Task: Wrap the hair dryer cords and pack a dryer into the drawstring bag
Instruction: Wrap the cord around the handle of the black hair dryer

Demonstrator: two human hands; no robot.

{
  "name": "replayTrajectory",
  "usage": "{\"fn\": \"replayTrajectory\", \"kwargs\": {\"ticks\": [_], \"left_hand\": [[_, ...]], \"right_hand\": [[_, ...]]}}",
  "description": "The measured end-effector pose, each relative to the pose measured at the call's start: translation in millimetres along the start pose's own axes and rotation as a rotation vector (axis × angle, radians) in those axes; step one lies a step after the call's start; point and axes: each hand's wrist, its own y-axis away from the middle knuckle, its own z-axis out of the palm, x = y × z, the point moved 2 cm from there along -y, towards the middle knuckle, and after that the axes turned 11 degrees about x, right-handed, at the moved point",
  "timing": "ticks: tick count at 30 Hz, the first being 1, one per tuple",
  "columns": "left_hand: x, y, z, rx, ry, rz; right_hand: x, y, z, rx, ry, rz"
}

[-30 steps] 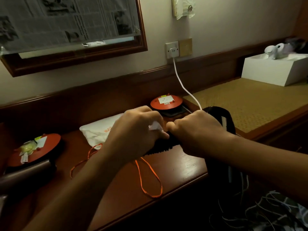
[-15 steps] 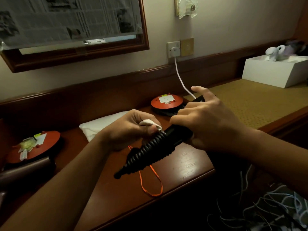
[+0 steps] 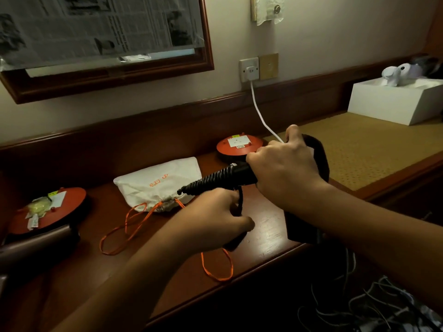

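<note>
Over desk (image 3: pixel 268 238), right hand (image 3: pixel 285 174) grips dryer (image 3: pixel 321 161), left hand (image 3: pixel 215 219) grips cord (image 3: pixel 208 182).

A wood-framed mirror (image 3: pixel 115 75) fills eleven o'clock, with newspaper (image 3: pixel 96 27) covering most of its glass. At twelve, a white cable (image 3: pixel 260 113) runs from a wall socket (image 3: pixel 244 75) down toward the desk (image 3: pixel 72 271); a brass plate (image 3: pixel 269 66) sits at the socket's three o'clock. One orange disc (image 3: pixel 238 146) lies near centre, another (image 3: pixel 48 212) at nine. At two o'clock a white box (image 3: pixel 393 101) stands on a woven mat (image 3: pixel 374 149), with a plush toy (image 3: pixel 398 71) on top. Tangled wires (image 3: pixel 374 305) lie at five.
</note>
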Motion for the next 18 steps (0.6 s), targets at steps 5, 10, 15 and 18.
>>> {"fn": "replayTrajectory", "kwargs": {"ticks": [5,10,15,18], "left_hand": [[19.6,1.0,-34.7,0.019,-0.117,0.141],[-7.3,-25.7,-56.7,0.062,0.095,0.277],[-54.4,-40.4,-36.8,0.074,0.427,0.181],[-70.5,-44.5,-7.5,0.002,0.740,0.020]], "right_hand": [[-9.6,0.5,7.4,-0.049,0.067,-0.121],[-8.1,6.9,13.5,-0.033,0.018,-0.164],[1.7,14.2,13.4,0.059,-0.073,-0.286],[4.6,14.5,21.1,0.107,-0.121,-0.365]]}}
